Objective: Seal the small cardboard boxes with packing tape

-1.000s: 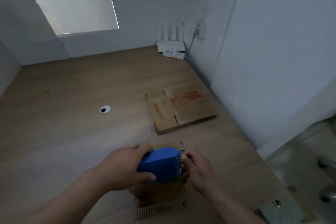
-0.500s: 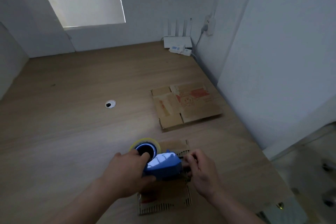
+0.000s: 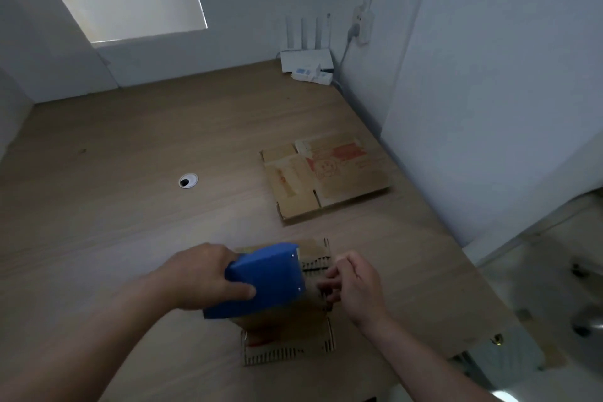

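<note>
Filling a white-walled corner, wooden desk; left hand grips dispenser, right hand curled, hold unclear.

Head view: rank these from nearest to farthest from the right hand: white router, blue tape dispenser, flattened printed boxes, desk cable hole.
1. blue tape dispenser, just left of the right hand
2. flattened printed boxes, ahead on the desk
3. desk cable hole, ahead and well to the left
4. white router, far back corner by the wall

blue dispenser hides box middle; right hand fingertips blurred, perhaps pinching tape.
</note>
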